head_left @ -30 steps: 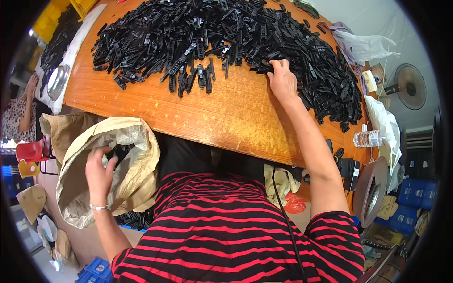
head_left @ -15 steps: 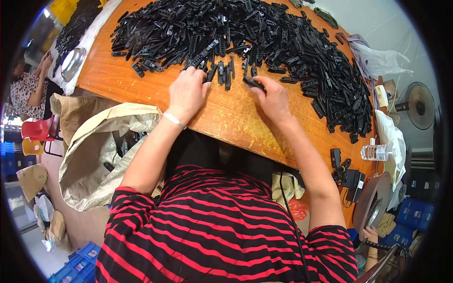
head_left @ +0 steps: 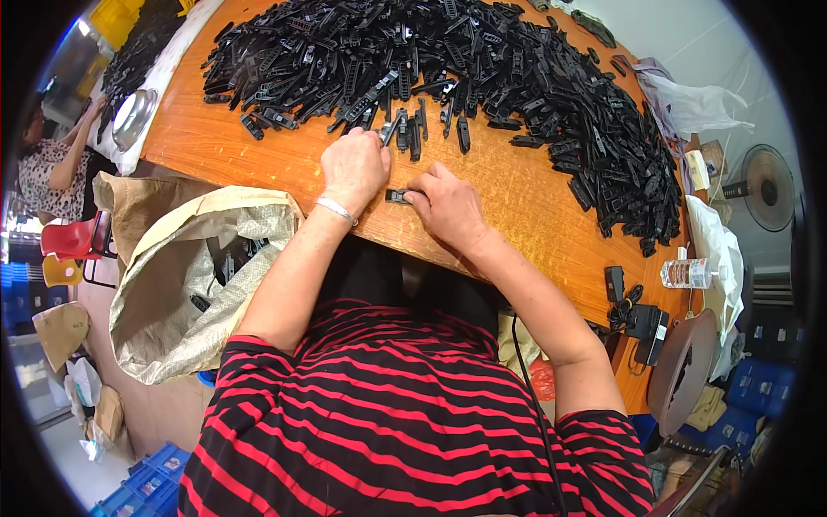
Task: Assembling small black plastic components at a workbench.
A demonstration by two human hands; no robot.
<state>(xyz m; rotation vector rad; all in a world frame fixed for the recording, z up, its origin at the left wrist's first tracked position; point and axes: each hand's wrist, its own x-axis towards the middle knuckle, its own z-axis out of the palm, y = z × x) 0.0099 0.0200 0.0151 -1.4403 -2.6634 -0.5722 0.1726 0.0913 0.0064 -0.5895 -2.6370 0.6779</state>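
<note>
My right hand point(head_left: 450, 207) is closed on a short black plastic part point(head_left: 398, 196) close to the table's front edge, pinching its right end while the part lies flat. Just left of it, my left hand point(head_left: 355, 171) has its fingers curled at the lower end of a slim black plastic part point(head_left: 395, 126); the fingertips are partly hidden. Several more black parts point(head_left: 416, 136) lie side by side beyond my hands, and a single one point(head_left: 463, 135) rests to their right. Behind them spreads a large heap of black plastic parts point(head_left: 345, 60).
The wooden table point(head_left: 508, 198) has the heap curving down its right side. An open woven sack point(head_left: 164, 319) stands at my left. On the right are a plastic bottle point(head_left: 687, 273), a power adapter point(head_left: 644, 323) and a brown bowl point(head_left: 680, 370). A co-worker point(head_left: 60, 164) sits far left.
My right hand has come left and nearer the edge with a black part. My left hand has shifted slightly right and nearer. The bowl at the right has moved, and the hand beside it has gone.
</note>
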